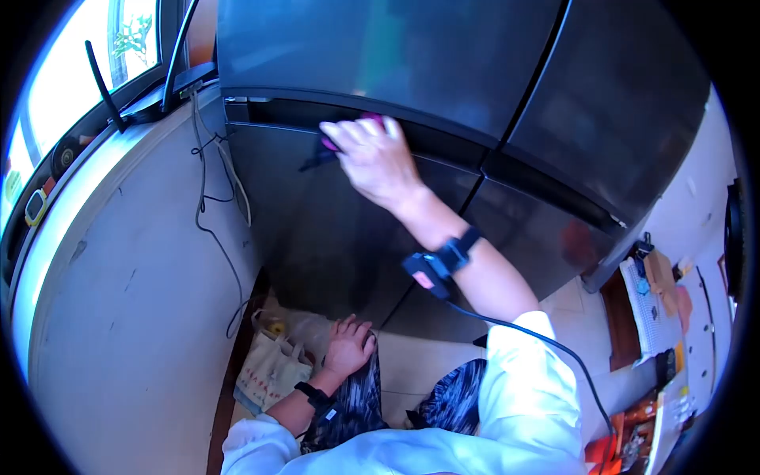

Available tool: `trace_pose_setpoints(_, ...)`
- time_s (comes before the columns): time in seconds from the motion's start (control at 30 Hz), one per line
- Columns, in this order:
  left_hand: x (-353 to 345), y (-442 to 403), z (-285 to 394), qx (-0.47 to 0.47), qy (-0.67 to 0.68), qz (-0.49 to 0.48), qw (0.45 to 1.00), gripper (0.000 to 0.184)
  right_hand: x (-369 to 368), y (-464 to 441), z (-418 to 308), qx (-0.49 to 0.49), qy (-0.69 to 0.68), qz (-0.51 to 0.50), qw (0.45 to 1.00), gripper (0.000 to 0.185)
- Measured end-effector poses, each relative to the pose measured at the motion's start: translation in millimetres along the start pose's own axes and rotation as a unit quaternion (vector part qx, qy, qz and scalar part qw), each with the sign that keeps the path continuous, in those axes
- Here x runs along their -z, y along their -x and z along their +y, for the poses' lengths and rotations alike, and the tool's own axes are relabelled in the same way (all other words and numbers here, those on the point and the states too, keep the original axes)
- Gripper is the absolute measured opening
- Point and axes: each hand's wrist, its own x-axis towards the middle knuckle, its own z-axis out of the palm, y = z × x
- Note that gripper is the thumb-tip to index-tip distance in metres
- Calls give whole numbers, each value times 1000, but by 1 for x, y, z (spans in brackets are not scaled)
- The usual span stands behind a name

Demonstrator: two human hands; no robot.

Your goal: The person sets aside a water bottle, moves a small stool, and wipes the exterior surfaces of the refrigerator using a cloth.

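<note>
A black router with upright antennas sits on top of the white low wall, with a bright window beyond it and a yellow-rimmed gadget farther along. Cables dangle against the wall's side, a printed tote bag rests near its foot, and brown furniture stands well across from it.

You can read no words, brands or numbers here. The pink label on the black wrist module, just off centre toward 4 o'clock, is too small for you to decipher, as are the white tag on the black wristband near 6 o'clock and the print on the tote bag at 7 o'clock.
</note>
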Motion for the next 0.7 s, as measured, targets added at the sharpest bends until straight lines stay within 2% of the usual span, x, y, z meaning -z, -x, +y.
trace_pose_setpoints(0.2,-1,3,-2,0,-4,23,1000,38,81,75,52,-85,94,-46,991,37)
trace_pose_setpoints(0.27,1,4,-4,4,2,27,1000,38,96,93,61,-92,111,-29,989,36)
trace_pose_setpoints(0.33,2,6,-7,3,0,28,1000,38,96,96,54,-99,129,-18,987,35)
trace_pose_setpoints(0.4,6,7,-7,11,3,25,1000,38,85,93,48,-150,140,-4,979,33)
trace_pose_setpoints(0.47,5,4,-5,22,4,28,999,38,62,84,34,-176,180,46,967,29)
trace_pose_setpoints(0.5,3,3,-4,20,-4,24,999,38,57,72,22,-167,157,51,972,31)
trace_pose_setpoints(0.6,-1,-1,-3,-19,4,-4,1000,38,21,42,-2,-48,114,101,987,34)
trace_pose_setpoints(0.7,-10,-4,-5,-1,-1,0,1000,38,-12,17,-19,-26,73,63,995,47)
